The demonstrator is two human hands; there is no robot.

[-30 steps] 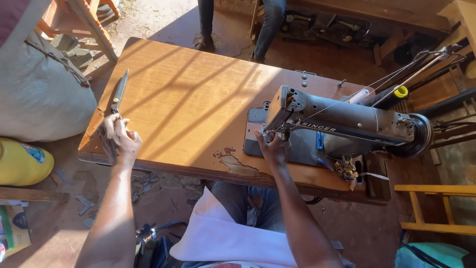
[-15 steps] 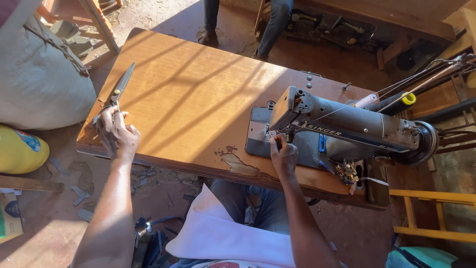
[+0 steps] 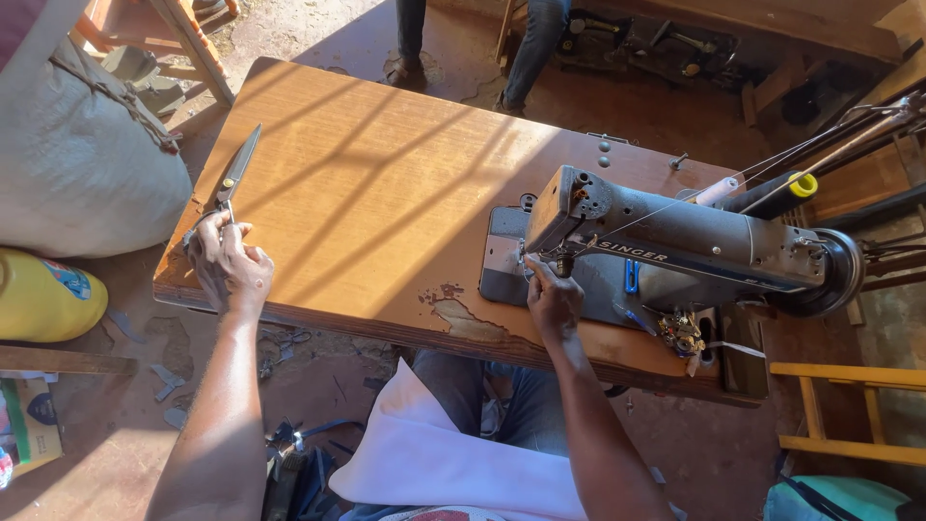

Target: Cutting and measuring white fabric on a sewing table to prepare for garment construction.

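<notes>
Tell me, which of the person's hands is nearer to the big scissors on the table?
Left. The left hand grips the handles of the scissors at the table's left edge; the right hand is far across, under the sewing machine head.

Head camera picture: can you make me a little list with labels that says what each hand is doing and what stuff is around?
left hand: gripping the handles of the scissors, blades lying on the table
right hand: at the needle area under the head of the sewing machine
table: brown wood, chipped on the near edge
lap: white cloth
left of the table: big grey sack, yellow jug
far side: someone's legs
</notes>
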